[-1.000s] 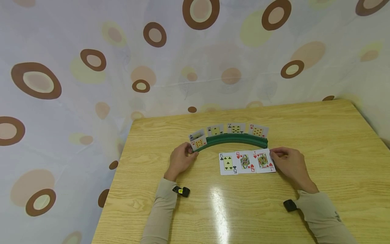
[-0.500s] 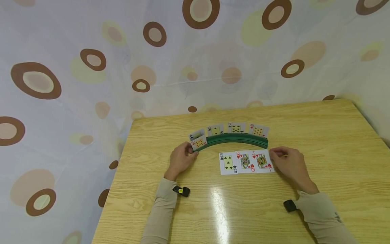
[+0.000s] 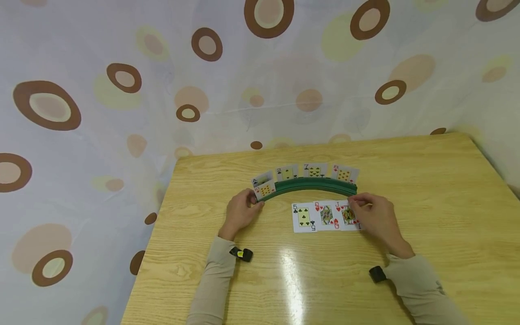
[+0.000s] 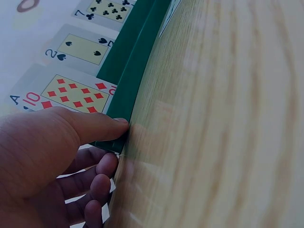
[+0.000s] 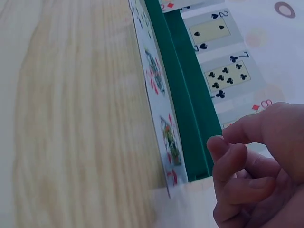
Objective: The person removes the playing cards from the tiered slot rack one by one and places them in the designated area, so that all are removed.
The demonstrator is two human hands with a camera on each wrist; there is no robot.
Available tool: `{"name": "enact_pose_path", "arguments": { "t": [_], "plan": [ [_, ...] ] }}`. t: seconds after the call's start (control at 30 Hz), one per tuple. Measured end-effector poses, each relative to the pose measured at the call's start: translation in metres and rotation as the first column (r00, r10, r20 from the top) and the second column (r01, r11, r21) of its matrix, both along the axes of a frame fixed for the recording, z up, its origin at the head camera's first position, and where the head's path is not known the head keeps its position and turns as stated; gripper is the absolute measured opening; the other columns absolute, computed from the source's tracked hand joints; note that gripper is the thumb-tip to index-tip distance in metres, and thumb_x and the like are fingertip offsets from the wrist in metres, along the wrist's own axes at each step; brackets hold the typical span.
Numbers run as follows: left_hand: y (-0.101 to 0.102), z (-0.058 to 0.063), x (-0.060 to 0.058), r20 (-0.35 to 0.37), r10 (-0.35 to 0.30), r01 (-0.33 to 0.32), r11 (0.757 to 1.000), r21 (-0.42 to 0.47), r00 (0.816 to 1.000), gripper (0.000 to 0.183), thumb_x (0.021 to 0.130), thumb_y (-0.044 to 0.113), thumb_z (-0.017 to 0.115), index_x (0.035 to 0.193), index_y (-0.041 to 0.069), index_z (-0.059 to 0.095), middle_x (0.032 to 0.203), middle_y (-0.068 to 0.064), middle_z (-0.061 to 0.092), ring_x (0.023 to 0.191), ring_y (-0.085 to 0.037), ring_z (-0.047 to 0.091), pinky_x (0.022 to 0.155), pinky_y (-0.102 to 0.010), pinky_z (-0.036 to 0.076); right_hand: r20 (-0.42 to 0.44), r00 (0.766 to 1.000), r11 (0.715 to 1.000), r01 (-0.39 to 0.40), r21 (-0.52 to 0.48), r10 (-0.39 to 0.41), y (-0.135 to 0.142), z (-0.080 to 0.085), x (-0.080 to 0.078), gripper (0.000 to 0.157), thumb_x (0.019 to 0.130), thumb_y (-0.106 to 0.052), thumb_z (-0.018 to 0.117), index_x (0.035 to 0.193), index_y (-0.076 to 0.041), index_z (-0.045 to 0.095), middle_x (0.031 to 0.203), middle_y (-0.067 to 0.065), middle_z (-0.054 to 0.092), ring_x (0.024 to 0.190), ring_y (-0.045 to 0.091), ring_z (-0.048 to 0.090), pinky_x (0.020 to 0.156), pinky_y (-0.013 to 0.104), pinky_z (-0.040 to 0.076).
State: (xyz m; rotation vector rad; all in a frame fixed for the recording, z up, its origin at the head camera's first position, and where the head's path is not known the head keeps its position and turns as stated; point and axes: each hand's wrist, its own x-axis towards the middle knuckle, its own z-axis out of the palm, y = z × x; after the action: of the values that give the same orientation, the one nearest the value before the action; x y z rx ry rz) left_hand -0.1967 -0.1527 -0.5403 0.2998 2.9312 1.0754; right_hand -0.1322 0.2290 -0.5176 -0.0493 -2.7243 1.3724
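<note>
The left hand [image 3: 240, 212] grips the left end of a curved green card holder [image 3: 313, 182], thumb on its front edge, fingers curled at its end. The holder carries upright cards: a ten of diamonds [image 4: 76, 96] in front of an ace, a two of spades [image 4: 81, 49], a seven of clubs [image 5: 228, 76] and an eight of diamonds [image 3: 344, 174]. Before it lie a five of clubs [image 3: 304, 217], a queen of hearts [image 3: 326, 215] and a jack of hearts [image 3: 347, 215]. Above the jack's right side hovers the right hand [image 3: 375, 219], fingers curled, nothing visible between them.
Everything rests on a light wood table [image 3: 333, 280]. A patterned cloth [image 3: 284, 81] hangs behind the table and along its left side. Each wrist wears a small black device, the left one [image 3: 242, 254] with a yellow mark.
The right hand let go of the jack's right edge after sliding it slightly left, then shifted left over it and now covers its right side. The left hand stays on the holder.
</note>
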Motion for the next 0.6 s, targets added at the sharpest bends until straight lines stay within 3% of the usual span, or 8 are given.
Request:
{"name": "enact_pose_path", "arguments": {
  "t": [0.3,0.6],
  "plan": [
    [-0.001,0.001,0.0,0.0,-0.002,0.002,1.0,-0.008,1.0,0.025,0.102,0.027,0.078,0.109,0.006,0.068,0.091,-0.005,0.065,0.076,-0.014,0.05,0.071,-0.027,0.037,-0.073,0.997,0.999,-0.036,0.02,0.038,-0.029,0.01,-0.01,0.019,0.105,-0.016,0.072,0.113,-0.001,0.081,0.095,0.016,0.077,0.068,0.008,0.054,0.058,0.023,0.042],
    [-0.001,-0.001,0.0,-0.003,-0.004,0.004,1.0,-0.005,1.0,0.026,0.102,0.027,0.078,0.111,0.005,0.068,0.092,-0.005,0.066,0.076,-0.014,0.051,0.07,-0.027,0.038,-0.096,0.991,0.995,-0.097,0.013,0.098,-0.071,0.011,-0.032,0.014,0.103,-0.014,0.074,0.108,-0.005,0.083,0.094,0.012,0.079,0.074,0.013,0.066,0.068,0.023,0.05]
  ]
}}
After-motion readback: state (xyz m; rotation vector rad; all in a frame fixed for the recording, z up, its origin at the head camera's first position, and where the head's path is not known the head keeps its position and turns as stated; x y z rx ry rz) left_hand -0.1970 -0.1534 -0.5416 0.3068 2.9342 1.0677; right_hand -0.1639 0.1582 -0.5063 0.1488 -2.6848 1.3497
